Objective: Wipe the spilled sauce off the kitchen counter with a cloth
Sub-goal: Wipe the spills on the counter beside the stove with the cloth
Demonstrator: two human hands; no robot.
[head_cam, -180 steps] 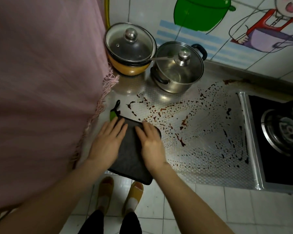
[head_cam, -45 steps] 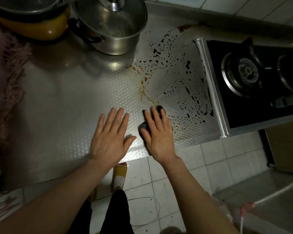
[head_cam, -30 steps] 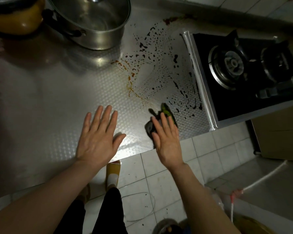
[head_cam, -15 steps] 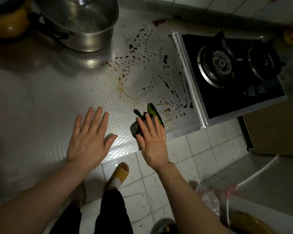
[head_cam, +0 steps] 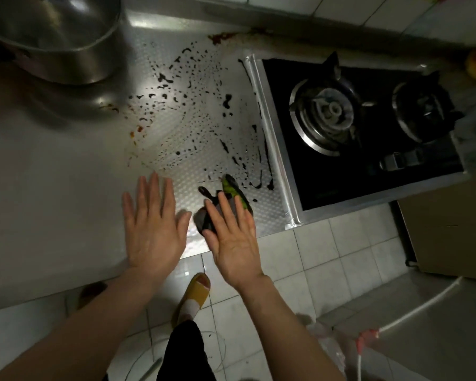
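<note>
Dark sauce drops (head_cam: pixel 193 127) are spattered over the steel counter (head_cam: pixel 52 174) between the pot and the stove. My right hand (head_cam: pixel 232 240) lies flat on a bunched dark grey cloth with a green edge (head_cam: pixel 231 192) near the counter's front edge, pressing it down with straight fingers. The cloth shows only beyond the fingertips and by the thumb. My left hand (head_cam: pixel 151 226) rests flat on the bare counter to the left, fingers spread, holding nothing.
A steel pot (head_cam: pixel 55 39) stands at the back left. A black two-burner gas stove (head_cam: pixel 360 127) with a raised steel rim borders the spill on the right. White floor tiles (head_cam: pixel 313 270) and my slippered foot (head_cam: pixel 193 295) lie below the counter edge.
Over the last seconds my right hand has pushed the cloth rightward toward the stove; the left part of the counter is wiped. In the last half second the hands barely shifted.
</note>
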